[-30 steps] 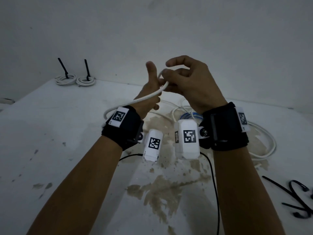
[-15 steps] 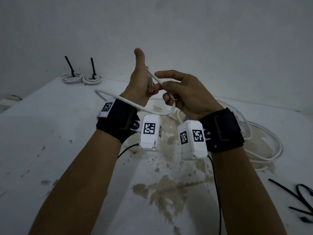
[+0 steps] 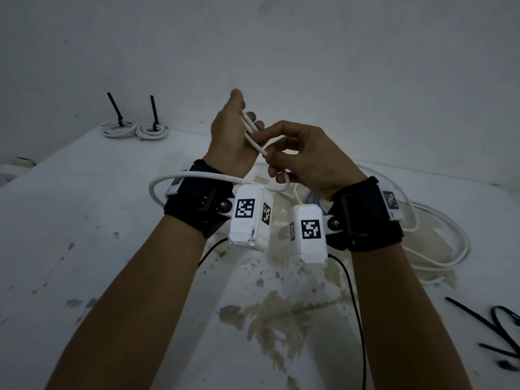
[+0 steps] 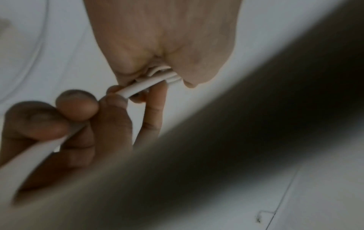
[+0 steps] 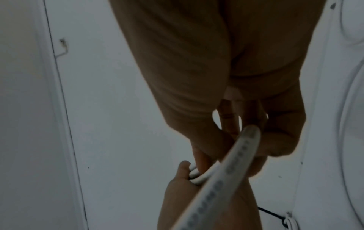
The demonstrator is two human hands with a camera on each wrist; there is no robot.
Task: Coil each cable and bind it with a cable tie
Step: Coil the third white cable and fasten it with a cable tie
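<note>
Both hands are raised above the white table [image 3: 84,220]. My left hand [image 3: 233,136] stands upright and holds a few turns of white cable [image 3: 251,133] between thumb and fingers. In the left wrist view the turns [image 4: 163,76] sit tucked in the thumb's crook. My right hand [image 3: 298,156] pinches the same cable just right of the left palm. The cable's printed run [image 5: 226,168] crosses the right wrist view. From the right hand a loop [image 3: 180,178] sweeps back over the left wrist. The loose rest [image 3: 439,243] lies piled at the right.
Two bound white coils [image 3: 119,129] [image 3: 153,132], each with a black tie standing up, sit at the table's far left. Loose black cable ties [image 3: 501,333] lie at the near right edge. Brown stains [image 3: 270,313] mark the table's middle. A thin black lead [image 3: 357,319] hangs from the wrist cameras.
Another turn of cable has been laid into the left hand. The right hand swung from above the left hand down to its right side, and the loop now drapes over the left wrist.
</note>
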